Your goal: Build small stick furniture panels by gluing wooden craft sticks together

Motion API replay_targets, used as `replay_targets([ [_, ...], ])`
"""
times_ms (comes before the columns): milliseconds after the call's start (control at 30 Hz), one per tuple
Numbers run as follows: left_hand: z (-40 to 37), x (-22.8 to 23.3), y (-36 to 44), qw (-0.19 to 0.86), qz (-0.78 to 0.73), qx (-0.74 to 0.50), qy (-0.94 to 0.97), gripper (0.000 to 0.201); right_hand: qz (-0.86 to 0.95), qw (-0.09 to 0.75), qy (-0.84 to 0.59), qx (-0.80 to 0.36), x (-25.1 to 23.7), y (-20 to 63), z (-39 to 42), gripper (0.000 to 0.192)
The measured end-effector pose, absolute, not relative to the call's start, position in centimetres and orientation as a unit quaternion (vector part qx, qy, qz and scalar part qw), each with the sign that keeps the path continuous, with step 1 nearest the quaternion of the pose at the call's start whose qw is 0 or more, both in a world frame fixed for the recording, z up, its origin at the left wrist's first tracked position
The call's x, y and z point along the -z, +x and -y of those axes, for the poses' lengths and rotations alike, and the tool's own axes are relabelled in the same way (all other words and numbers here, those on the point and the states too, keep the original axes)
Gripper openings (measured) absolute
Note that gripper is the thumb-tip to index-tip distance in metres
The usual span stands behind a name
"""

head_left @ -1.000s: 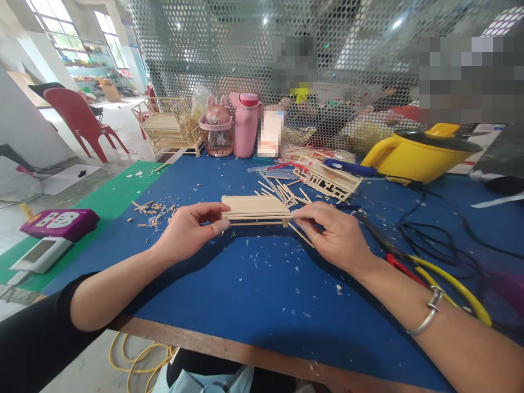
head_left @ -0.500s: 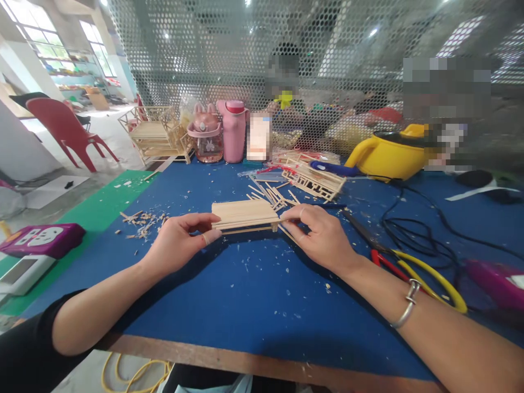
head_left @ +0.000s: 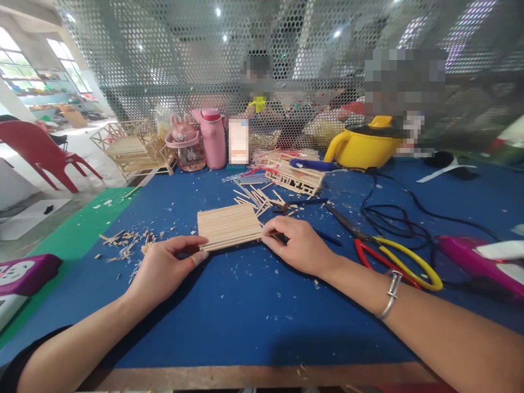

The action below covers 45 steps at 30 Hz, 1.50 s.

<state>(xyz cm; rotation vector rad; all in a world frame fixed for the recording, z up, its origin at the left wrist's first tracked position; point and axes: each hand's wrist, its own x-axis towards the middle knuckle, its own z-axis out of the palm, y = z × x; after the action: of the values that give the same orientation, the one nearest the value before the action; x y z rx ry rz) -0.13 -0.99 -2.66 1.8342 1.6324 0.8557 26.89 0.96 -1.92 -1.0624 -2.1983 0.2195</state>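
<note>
Wooden panel (head_left: 229,225) lies between left hand (head_left: 164,267) and right hand (head_left: 301,245), each pinching an end.

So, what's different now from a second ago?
The slatted wooden panel has tipped toward the person, so more of its top shows. The view has swung right, sliding the scene left in the picture. The left hand and right hand keep hold of its near corners; the yellow pot looks unmoved.

Slatted panel (head_left: 229,224), pale straw, finely striped; desk (head_left: 229,322), blue; pot (head_left: 356,150), yellow, black-lidded, at two o'clock; bottle (head_left: 214,143), pink, at eleven; cutters (head_left: 373,239), red-and-yellow handles, at four.
</note>
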Motion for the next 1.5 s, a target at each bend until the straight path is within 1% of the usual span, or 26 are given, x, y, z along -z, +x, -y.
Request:
replay_targets([
  [233, 1.06, 2.55, 0.02, 0.249, -0.605, -0.31, 0.69, 0.035, 0.819, 0.353, -0.44, -0.11, 2.05, 26.61, -0.83, 0.007],
  [433, 1.09, 2.32, 0.09, 0.235, -0.604, -0.31, 0.695, 0.032, 0.824, 0.34, -0.449, -0.059, 2.02, 26.3, -0.66, 0.01],
  [667, 1.08, 2.29, 0.17, 0.218, -0.599, -0.314, 0.704, 0.029, 0.814, 0.35, -0.456, -0.088, 2.29, 26.15, -0.58, 0.011],
  [800, 1.05, 2.41, 0.09, 0.228, -0.592, -0.314, 0.706, 0.032, 0.811, 0.355, -0.457, -0.088, 2.31, 26.14, -0.67, 0.012],
  [1067, 1.12, 2.24, 0.19, 0.225, -0.594, -0.312, 0.706, 0.032, 0.816, 0.334, -0.463, -0.085, 2.46, 26.22, -0.81, 0.007],
  [1367, 1.02, 2.28, 0.29, 0.221, -0.597, -0.311, 0.706, 0.032, 0.823, 0.335, -0.454, -0.064, 2.48, 26.04, -0.93, 0.008],
  [1500, 1.23, 2.23, -0.02, 0.212, -0.584, -0.297, 0.725, 0.036, 0.832, 0.331, -0.444, -0.023, 2.21, 26.45, -0.62, 0.008],
])
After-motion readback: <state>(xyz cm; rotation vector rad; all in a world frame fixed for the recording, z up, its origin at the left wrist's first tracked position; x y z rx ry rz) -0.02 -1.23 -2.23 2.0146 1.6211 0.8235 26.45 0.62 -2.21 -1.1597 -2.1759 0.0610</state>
